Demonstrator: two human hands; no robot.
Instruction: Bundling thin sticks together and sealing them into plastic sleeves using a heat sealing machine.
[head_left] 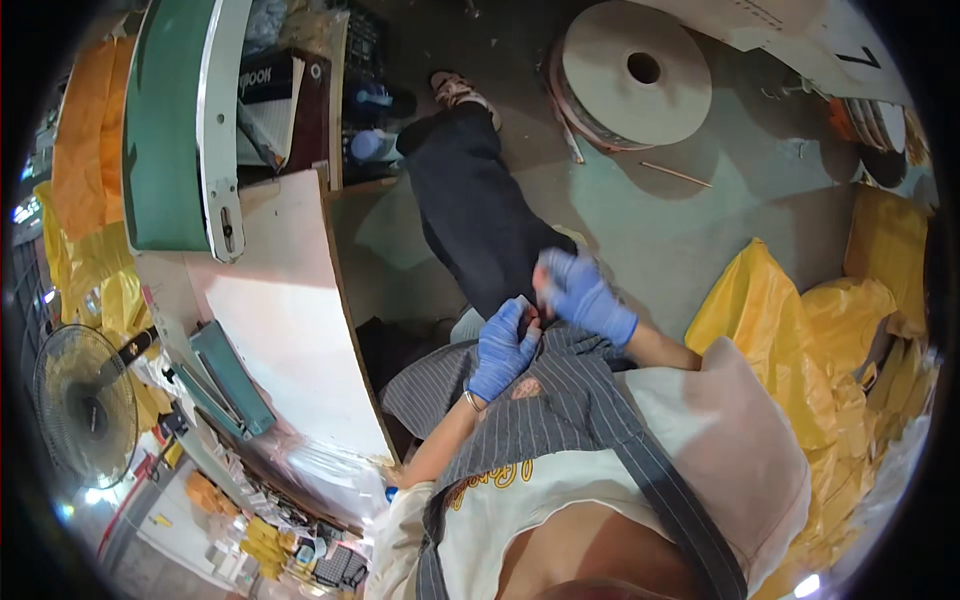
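Note:
In the middle of the view my left hand [503, 350] wears a blue glove with bare fingertips. Its fingers are pinched together above my lap; what they hold, if anything, is hidden. Close beside it on the right, my right hand [588, 300], gloved the same way, is smeared by motion, so its fingers cannot be read. Both hands are over the grey striped apron [560, 410] and next to my dark trouser leg [465, 200].
A white worktop [300, 310] and a green conveyor belt [165, 130] stand at left, with a fan [88, 405] beyond them. On the floor ahead lies a large cardboard reel [600, 85] near a thin stick [676, 174]. Yellow sacks [770, 330] are heaped at right.

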